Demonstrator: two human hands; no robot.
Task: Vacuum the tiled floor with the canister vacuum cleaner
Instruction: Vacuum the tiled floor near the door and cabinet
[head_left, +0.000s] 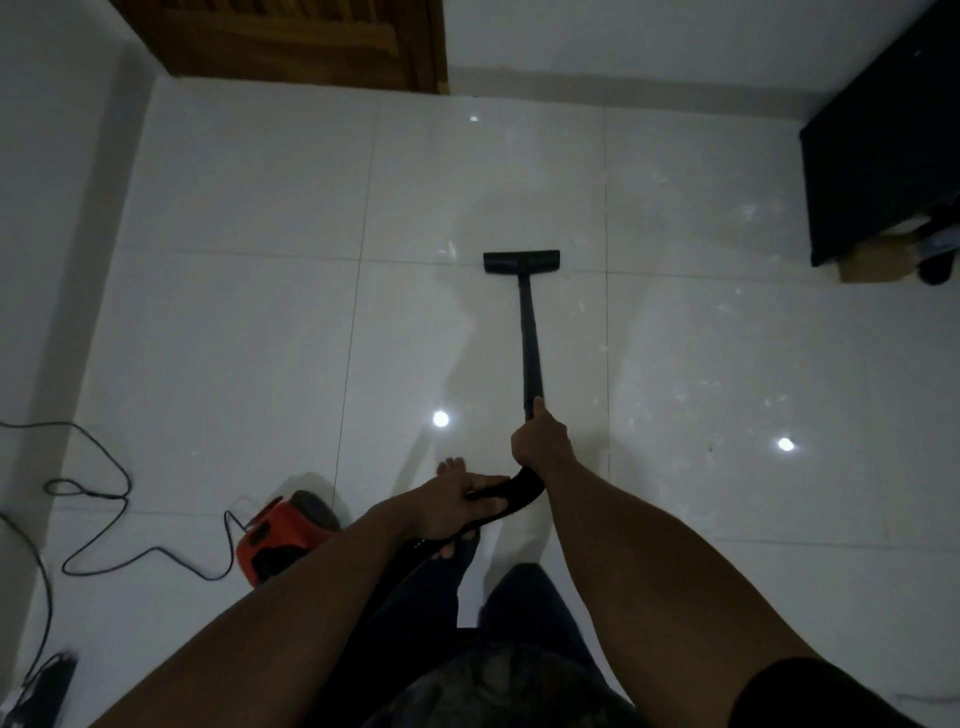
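**Vacuuming the tiles, both grips on the tube**

Clasps the near end of the black wand (531, 338) with the right grip (537, 441), fingers clenched round it and thumb laid along the tube. Grasps the curved handle (519, 491) just behind with the left grip (447, 506), fingers wrapped round it. Has the nozzle (521, 262) flat on the glossy white floor (234, 338) well ahead, lying along a grout line, with the wand slanting back up to the hands. Has the red canister (283, 535) on the tiles low on the left, partly hidden by the left forearm, and a dark cord (104, 499) looping from it across the floor to the left edge. Shows bare toes (451, 464) just past the left grip. Faces a wooden door (291, 41) in the far wall, with a dark cabinet (883, 130) on the right and a cardboard box (872, 260) at its foot.
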